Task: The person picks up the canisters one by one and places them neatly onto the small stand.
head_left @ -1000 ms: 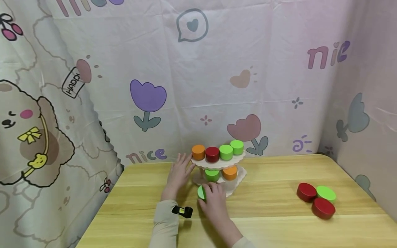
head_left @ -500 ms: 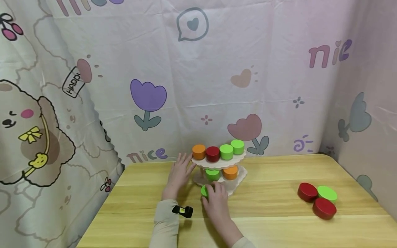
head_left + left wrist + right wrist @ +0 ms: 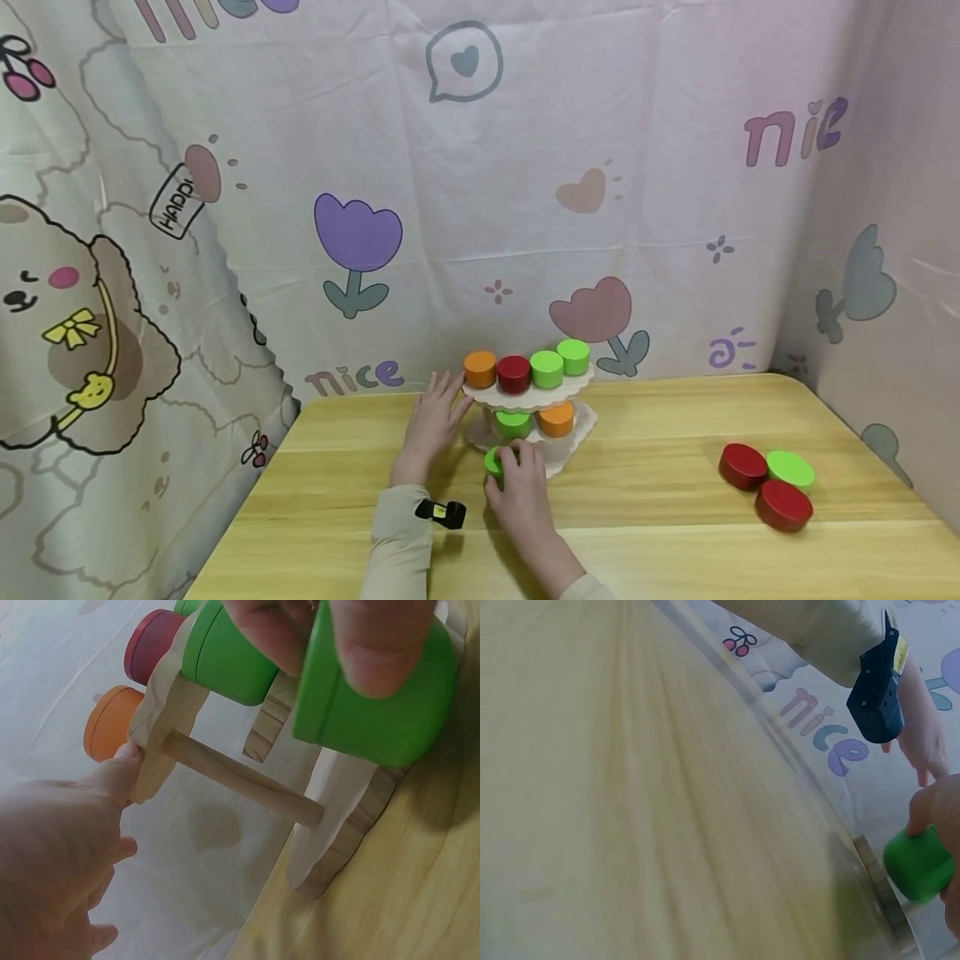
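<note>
My right hand [image 3: 519,487] pinches a green round block [image 3: 492,464] at the front of a two-tier wooden stand. In the left wrist view that green block [image 3: 367,727] is close over the lower tier [image 3: 330,784], with a thumb on its side. My left hand [image 3: 433,421] touches the left edge of the scalloped upper tier [image 3: 528,400], thumb beside an orange block [image 3: 480,369]. A red block [image 3: 513,375] and two green blocks [image 3: 547,369] stand in line with it. Below, the lower tier bears another green block [image 3: 513,425] and an orange block [image 3: 557,419].
On the table's right side, two red blocks [image 3: 783,506] and a green block [image 3: 791,471] lie grouped together. A printed curtain [image 3: 480,167] hangs right behind the table [image 3: 660,533]. A black wrist camera [image 3: 442,512] sits on the left sleeve.
My right hand has moved slightly right toward the stand. The green block in it has turned, so its pale face no longer shows. My left hand stays in place.
</note>
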Tool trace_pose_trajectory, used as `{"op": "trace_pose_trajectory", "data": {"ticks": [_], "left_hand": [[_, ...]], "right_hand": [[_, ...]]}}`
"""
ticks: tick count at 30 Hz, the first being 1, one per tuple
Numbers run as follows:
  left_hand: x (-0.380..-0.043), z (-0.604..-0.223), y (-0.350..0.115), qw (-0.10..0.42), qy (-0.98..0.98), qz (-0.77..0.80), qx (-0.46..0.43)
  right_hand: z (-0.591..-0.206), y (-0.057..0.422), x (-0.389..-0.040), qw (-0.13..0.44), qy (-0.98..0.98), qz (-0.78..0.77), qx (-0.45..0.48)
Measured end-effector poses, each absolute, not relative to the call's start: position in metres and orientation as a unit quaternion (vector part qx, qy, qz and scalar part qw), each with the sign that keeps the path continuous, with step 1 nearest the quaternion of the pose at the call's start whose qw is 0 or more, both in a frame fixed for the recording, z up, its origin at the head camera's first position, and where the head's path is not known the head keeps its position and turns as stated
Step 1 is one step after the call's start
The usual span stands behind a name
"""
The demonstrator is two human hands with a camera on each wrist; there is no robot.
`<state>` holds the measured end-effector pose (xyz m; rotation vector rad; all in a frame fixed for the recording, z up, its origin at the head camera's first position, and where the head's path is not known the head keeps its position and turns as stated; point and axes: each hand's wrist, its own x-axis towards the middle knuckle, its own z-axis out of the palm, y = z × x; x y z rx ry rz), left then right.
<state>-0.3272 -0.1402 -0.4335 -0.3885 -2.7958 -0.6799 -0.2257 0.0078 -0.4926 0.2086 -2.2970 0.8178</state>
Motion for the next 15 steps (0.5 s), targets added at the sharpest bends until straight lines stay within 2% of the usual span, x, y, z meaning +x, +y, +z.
{"op": "trace_pose_trajectory", "data": {"ticks": [10,15], "left_hand": [[-0.3286,-0.4356,-0.1405,0.127,-0.954,-0.233,-0.139],[-0.3272,-0.4349,-0.1410,0.131,-0.953,-0.233,-0.143]], "right_hand": [[-0.4920,0.0067,-0.2266,0.324,-0.880,0.339,0.072],[-0.4936,0.0070,-0.2275,0.338,-0.880,0.326,0.075]]}}
